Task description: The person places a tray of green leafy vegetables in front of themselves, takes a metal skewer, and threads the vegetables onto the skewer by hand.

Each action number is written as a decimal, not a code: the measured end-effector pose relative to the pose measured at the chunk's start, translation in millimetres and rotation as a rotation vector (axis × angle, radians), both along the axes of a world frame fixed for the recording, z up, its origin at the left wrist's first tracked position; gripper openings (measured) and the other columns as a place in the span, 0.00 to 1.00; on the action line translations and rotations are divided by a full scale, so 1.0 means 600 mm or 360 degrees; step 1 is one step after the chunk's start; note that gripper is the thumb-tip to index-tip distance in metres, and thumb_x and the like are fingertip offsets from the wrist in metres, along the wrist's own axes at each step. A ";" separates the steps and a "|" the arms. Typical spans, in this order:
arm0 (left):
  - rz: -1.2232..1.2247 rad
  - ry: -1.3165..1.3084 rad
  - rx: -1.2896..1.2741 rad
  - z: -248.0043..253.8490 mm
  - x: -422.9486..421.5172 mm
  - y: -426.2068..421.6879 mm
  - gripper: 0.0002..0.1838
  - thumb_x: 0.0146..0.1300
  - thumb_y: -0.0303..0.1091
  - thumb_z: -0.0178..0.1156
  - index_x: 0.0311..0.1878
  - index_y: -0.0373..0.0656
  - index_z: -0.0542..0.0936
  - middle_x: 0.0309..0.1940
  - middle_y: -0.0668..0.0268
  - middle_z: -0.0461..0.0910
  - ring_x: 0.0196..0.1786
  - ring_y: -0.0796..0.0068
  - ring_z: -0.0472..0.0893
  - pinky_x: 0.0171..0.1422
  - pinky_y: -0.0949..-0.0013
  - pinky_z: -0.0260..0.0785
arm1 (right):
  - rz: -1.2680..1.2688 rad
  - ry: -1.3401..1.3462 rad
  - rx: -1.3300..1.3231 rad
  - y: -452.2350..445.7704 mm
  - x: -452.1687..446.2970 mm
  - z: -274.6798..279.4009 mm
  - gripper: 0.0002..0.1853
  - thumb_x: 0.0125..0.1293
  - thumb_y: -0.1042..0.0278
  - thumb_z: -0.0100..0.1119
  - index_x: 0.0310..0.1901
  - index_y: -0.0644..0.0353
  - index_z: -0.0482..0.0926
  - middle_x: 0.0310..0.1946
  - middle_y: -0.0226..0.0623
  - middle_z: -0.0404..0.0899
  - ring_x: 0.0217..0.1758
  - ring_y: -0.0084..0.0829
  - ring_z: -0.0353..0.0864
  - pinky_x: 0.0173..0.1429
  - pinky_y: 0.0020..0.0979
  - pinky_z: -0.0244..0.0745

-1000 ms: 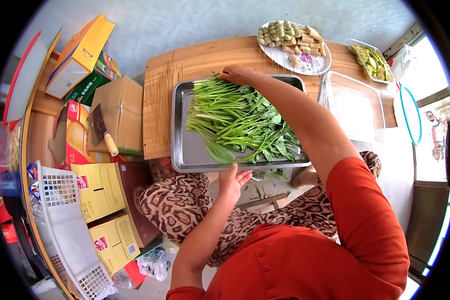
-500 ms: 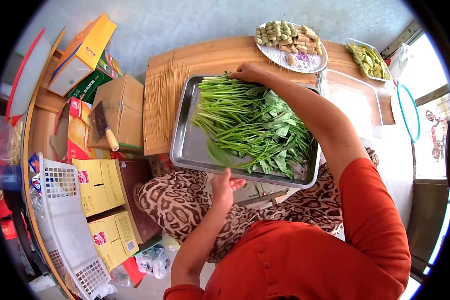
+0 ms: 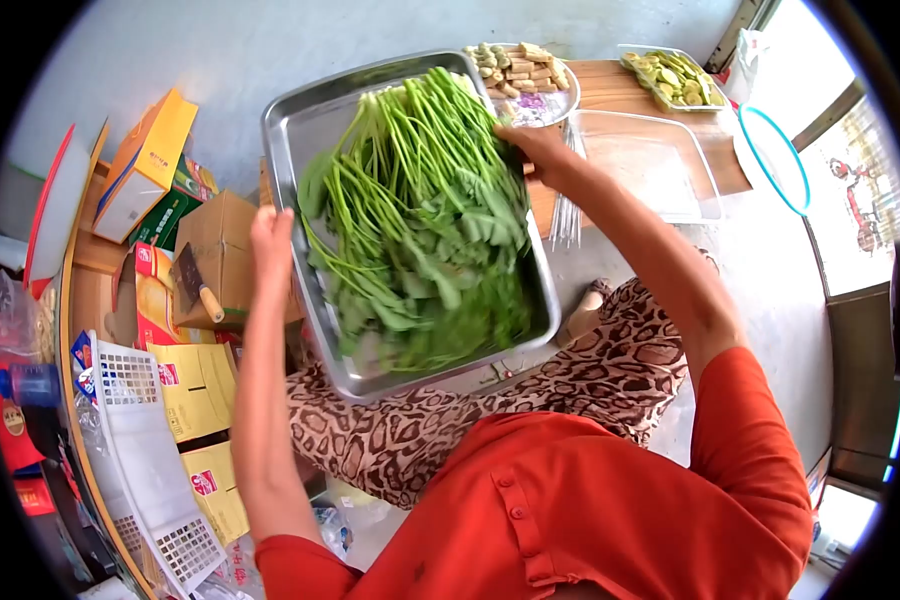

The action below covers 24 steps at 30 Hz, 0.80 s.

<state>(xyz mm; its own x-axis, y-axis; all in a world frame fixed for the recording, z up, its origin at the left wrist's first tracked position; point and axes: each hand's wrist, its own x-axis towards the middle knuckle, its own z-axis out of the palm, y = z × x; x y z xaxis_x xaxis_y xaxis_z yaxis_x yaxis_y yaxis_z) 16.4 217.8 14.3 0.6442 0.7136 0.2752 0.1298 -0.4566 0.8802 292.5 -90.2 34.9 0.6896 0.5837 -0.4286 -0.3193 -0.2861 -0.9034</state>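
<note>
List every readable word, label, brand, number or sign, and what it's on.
Nothing reads clearly enough to quote.
Yellow box: dark characters, too small.
Green box: pale characters, too small.
Red-and-yellow box: red label, too small.
Upper yellow carton: red label, too small.
Lower yellow carton: red label, too small.
Blue packet: white marks, blurred.
Plastic wrapper, lower edge: red characters, blurred.
Red item, far left: round emblem, blurred.
</note>
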 end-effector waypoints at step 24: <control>-0.0805 0.1088 0.0921 -0.137 0.374 -0.011 0.12 0.60 0.42 0.59 0.45 0.50 0.82 0.41 0.55 0.81 0.47 0.51 0.79 0.48 0.53 0.70 | -0.0444 0.1795 0.0796 -0.067 -0.355 -0.162 0.13 0.64 0.73 0.57 0.47 0.64 0.67 0.49 0.38 0.65 0.60 0.47 0.68 0.62 0.45 0.72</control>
<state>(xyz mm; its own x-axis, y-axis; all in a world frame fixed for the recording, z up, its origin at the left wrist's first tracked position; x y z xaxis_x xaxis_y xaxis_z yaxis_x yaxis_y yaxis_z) 240.7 211.3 -68.0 0.9806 0.1900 -0.0479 0.1953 -0.9277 0.3182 79.6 -130.3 -62.0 0.2112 0.7455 -0.6321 -0.9748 0.2080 -0.0804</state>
